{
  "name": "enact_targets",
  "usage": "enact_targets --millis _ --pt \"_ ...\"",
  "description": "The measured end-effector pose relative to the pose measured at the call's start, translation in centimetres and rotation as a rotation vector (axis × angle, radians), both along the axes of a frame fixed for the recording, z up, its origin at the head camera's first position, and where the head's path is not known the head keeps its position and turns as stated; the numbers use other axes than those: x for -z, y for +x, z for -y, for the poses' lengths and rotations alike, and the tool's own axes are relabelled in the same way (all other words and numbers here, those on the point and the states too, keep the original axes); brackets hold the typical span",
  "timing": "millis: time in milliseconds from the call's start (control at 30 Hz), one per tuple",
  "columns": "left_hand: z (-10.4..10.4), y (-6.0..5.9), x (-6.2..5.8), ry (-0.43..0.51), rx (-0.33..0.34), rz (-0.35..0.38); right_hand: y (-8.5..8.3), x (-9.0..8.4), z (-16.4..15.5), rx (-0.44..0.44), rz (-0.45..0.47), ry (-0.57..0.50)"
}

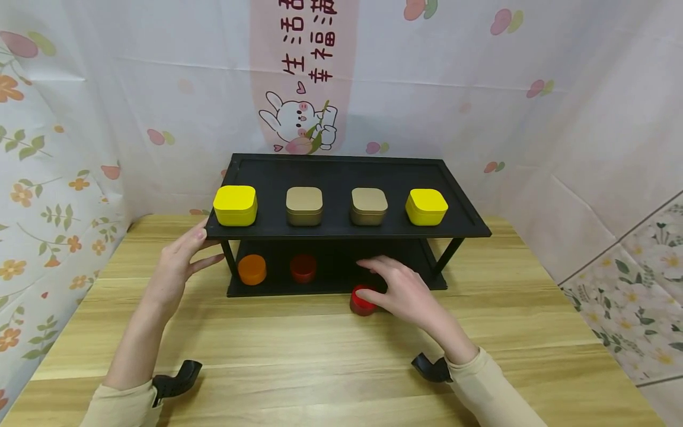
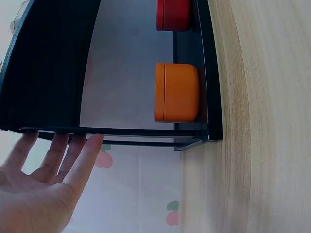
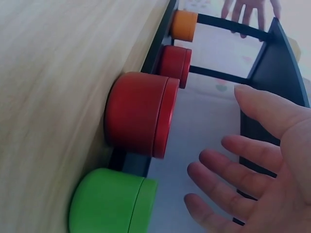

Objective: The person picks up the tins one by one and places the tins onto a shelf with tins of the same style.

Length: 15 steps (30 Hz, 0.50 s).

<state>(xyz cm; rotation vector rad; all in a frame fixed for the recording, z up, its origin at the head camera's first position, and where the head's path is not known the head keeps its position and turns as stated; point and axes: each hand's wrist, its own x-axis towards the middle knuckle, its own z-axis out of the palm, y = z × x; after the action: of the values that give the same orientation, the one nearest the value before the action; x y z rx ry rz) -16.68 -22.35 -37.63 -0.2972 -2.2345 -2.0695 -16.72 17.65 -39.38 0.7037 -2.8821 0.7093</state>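
My left hand touches the left edge of a black two-tier shelf, its fingertips against the upper tier's side. The right hand hovers with spread fingers by a red tin. That tin stands on the table at the shelf's front edge. In the right wrist view the fingers are apart from it, and a green tin stands nearby; the hand hides the green one in the head view. On the lower tier sit an orange tin and another red tin.
Along the upper tier's front stand two yellow tins at the ends and two gold tins between them. Thin black posts join the tiers. The shelf stands on a wooden table before a patterned cloth.
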Motion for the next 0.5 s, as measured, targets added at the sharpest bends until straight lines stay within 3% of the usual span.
enact_targets --millis 500 --pt "-0.1 0.1 0.0 0.026 -0.002 -0.001 0.5 0.9 -1.2 -0.021 -0.012 0.053"
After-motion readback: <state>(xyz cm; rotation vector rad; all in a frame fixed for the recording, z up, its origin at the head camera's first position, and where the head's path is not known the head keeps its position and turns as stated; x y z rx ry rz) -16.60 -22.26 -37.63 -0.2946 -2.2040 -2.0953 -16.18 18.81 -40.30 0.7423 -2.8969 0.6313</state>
